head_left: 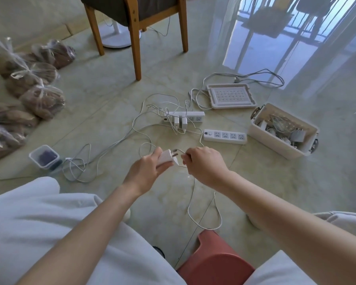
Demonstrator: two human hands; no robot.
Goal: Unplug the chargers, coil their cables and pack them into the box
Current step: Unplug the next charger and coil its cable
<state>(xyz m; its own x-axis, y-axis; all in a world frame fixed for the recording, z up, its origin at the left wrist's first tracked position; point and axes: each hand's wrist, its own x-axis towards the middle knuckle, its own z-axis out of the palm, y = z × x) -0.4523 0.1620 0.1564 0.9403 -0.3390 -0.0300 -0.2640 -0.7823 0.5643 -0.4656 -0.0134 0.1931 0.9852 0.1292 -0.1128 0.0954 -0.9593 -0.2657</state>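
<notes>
Charger (165, 159) unplugged, held in both my hands above the floor.
My left hand (145, 171) curls round its white body, prongs pointing right. My right hand (203, 163) pinches the cable (190, 202), which loops down near me. Two more chargers (183, 122) sit in the far power strip (196, 116); the box (275, 145) lies open at right.

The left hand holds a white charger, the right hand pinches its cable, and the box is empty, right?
Not empty: the head view shows the box has chargers inside. The left hand does hold the white charger and the right hand pinches its cable.
</notes>
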